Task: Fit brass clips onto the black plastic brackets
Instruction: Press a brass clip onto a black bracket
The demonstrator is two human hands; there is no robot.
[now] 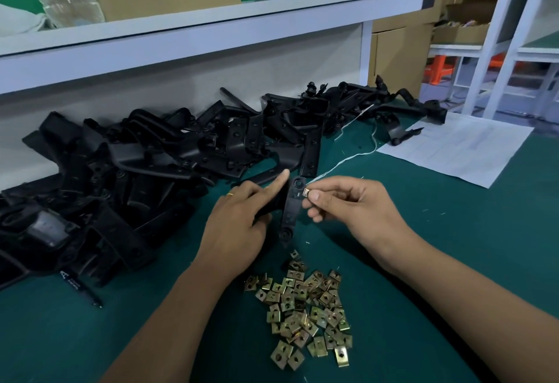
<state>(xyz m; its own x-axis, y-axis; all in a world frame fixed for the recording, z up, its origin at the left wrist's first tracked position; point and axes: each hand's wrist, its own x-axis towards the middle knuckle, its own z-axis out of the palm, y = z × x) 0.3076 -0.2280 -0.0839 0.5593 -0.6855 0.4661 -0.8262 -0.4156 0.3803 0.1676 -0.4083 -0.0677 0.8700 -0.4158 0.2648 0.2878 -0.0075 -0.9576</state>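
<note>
The left hand grips the long black plastic bracket, forefinger straight toward 1 o'clock. The right hand pinches a small brass clip between thumb and fingertips, touching the bracket's edge at 3 o'clock. To seat it well, keep the bracket steady and slide the clip squarely on. Spare flat brass clips lie heaped at 6 o'clock.

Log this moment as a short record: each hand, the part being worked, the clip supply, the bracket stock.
left hand: grips black bracket, index finger extended
right hand: pinches brass clip at the bracket's edge
clip fit: not seated yet
clip supply: loose brass clips pile on green mat, near the person
bracket stock: heap of black brackets along the back left
</note>
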